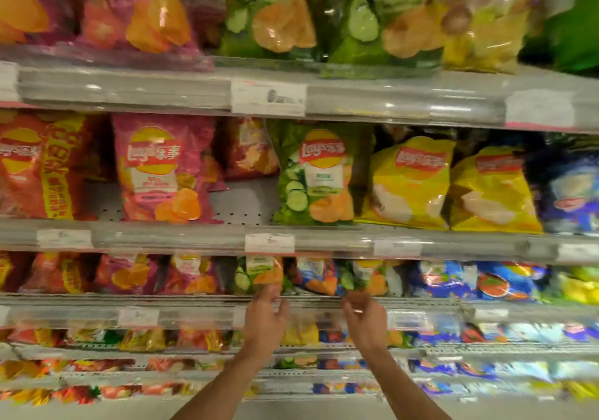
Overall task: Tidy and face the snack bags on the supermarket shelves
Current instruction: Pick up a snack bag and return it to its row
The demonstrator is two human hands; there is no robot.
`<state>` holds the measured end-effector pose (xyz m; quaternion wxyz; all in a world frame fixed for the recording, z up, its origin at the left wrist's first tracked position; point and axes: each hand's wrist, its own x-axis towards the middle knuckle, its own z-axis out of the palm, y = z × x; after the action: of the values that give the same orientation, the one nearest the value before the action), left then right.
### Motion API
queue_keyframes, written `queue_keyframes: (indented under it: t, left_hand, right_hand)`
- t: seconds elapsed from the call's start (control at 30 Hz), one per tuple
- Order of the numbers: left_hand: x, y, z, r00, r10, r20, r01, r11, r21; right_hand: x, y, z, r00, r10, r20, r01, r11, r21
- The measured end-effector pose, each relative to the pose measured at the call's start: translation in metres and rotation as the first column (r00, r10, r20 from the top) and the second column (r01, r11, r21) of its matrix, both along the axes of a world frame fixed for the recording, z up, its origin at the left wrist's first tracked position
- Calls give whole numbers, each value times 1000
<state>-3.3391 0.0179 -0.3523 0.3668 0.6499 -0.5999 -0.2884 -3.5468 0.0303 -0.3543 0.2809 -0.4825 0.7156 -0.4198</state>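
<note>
Left hand (266, 312) pinches the bottom of a green bag (259, 273). Right hand (364, 317) grips another green bag (356, 277) on the same shelf (194, 299).

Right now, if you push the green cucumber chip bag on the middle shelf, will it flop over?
Probably. The green cucumber chip bag looks puffy with crinkled film, so likely light and squashy, not stiff. It stands on its narrow bottom edge with bare shelf to its left, so a nudge could tip it. Its shiny film may feel slippery.
</note>
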Motion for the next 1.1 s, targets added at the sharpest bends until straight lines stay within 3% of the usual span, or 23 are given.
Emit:
queue_keyframes:
  t: [0.17,0.37,0.5,0.6,0.83,1.1]
  left_hand:
    - [-61,-3,-1,987,139,-80,-140,990,-14]
    - [-87,-12,0,941,257,-218,-249,966,67]
    - [-84,-18,2,963,206,-175,-189,976,106]
    - [-80,-28,5,977,149,-153,-130,984,124]
    - [-79,-62,15,966,87,-243,-65,993,95]
    - [-66,-94,0,983,-30,-183,73,970,233]
  right_hand:
    - [-79,-1,-5,999,-40,-9,39,999,-31]
    - [-113,-12,-10,996,73,-53,-70,996,46]
    - [-114,-26,-9,976,98,-192,-90,995,48]
    - [-111,-40,-3,969,121,-216,-103,990,95]
    - [-106,-69,4,975,218,40,-221,965,139]
    - [-100,-92,-4,958,283,43,-286,953,100]
